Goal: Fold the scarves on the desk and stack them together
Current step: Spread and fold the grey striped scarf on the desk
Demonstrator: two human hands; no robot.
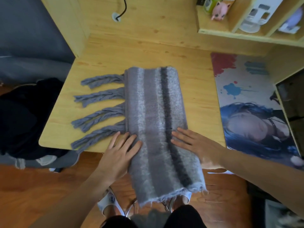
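Note:
A fuzzy grey scarf (154,102) with pale and dark stripes lies folded on the wooden desk (102,51). Its near end hangs over the desk's front edge toward the floor. Thick blue-grey tassels (98,96) fan out to the left of it. My left hand (121,153) rests flat on the scarf's left edge near the desk's front. My right hand (195,145) lies flat on the scarf's right side, fingers straight and pointing left. Neither hand grips the cloth.
A printed desk mat (250,104) covers the desk's right part. Shelves (230,30) with a pink figurine (218,9) and a white device stand at the back right. Dark clothing (24,116) lies heaped left of the desk. A cable (122,9) enters a hole at the back.

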